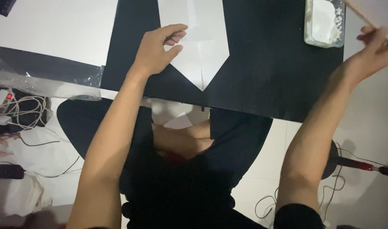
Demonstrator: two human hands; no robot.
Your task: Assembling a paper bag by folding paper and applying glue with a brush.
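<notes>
The left hand [160, 48] presses flat on the folded white paper [200, 46] on the black surface [266, 63]. The right hand [374, 46] pinches a thin stick [363, 15]. Best to hold the paper firmly.

Single view only: head-mounted cam, looking steeply down over the wearer's own torso and forearms. Close range. The black tabletop [266, 63] fills the upper frame, its near edge crossing mid-frame; floor and cables [20, 108] show at both lower sides. The right hand [374, 48] sits at the frame's right edge, partly cropped. No second view, so no overlap.
</notes>
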